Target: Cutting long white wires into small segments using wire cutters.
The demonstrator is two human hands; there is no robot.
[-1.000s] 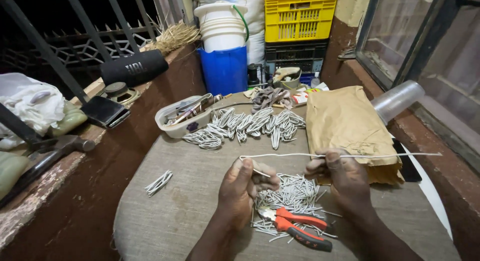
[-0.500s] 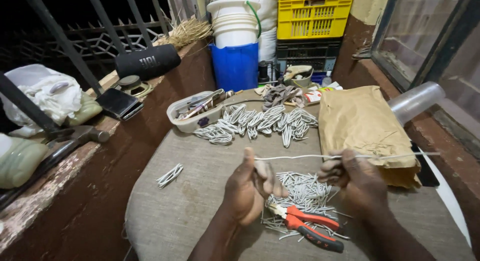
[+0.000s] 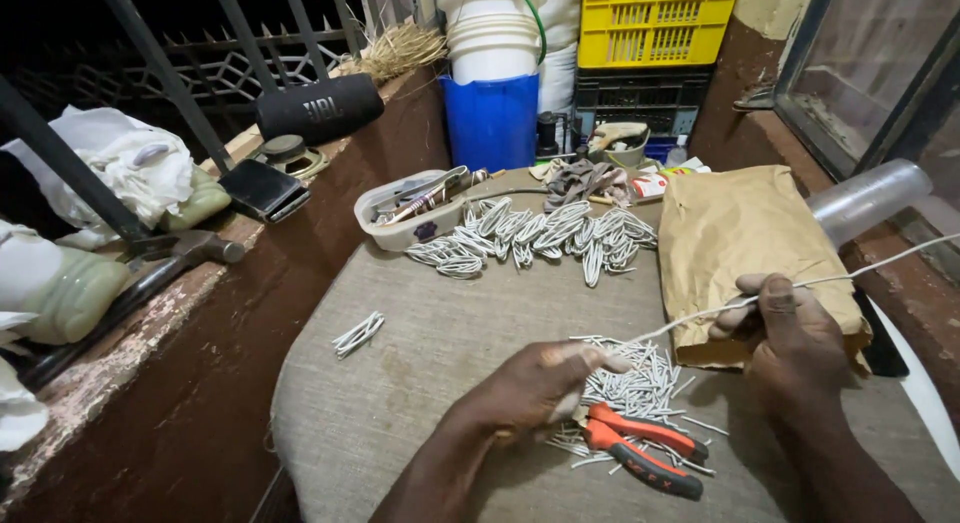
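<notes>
My right hand [image 3: 790, 338] pinches a long thin white wire [image 3: 850, 271] that runs up and to the right past the frame edge. My left hand [image 3: 535, 383] grips the wire's near end over a heap of short cut wire pieces [image 3: 640, 378]. Orange-handled pliers [image 3: 640, 448] lie on that heap just below my left hand. Farther back on the burlap-covered table [image 3: 420, 383] lies a row of bent white wire loops [image 3: 540, 233]. A small bundle of wire pieces [image 3: 358, 333] lies apart at the left.
A brown paper bag [image 3: 745, 238] and a clear plastic roll [image 3: 865, 198] lie at right. A plastic tray of tools [image 3: 405, 208] sits at the back, with a blue bucket [image 3: 492, 118] and yellow crate [image 3: 650, 23] behind. On the left ledge are a hammer [image 3: 150, 268], speaker [image 3: 320, 108], phone [image 3: 262, 188].
The wire was level between both hands; now its right end tilts upward and my left hand has dropped onto the cut pieces. The view has shifted nearer.
</notes>
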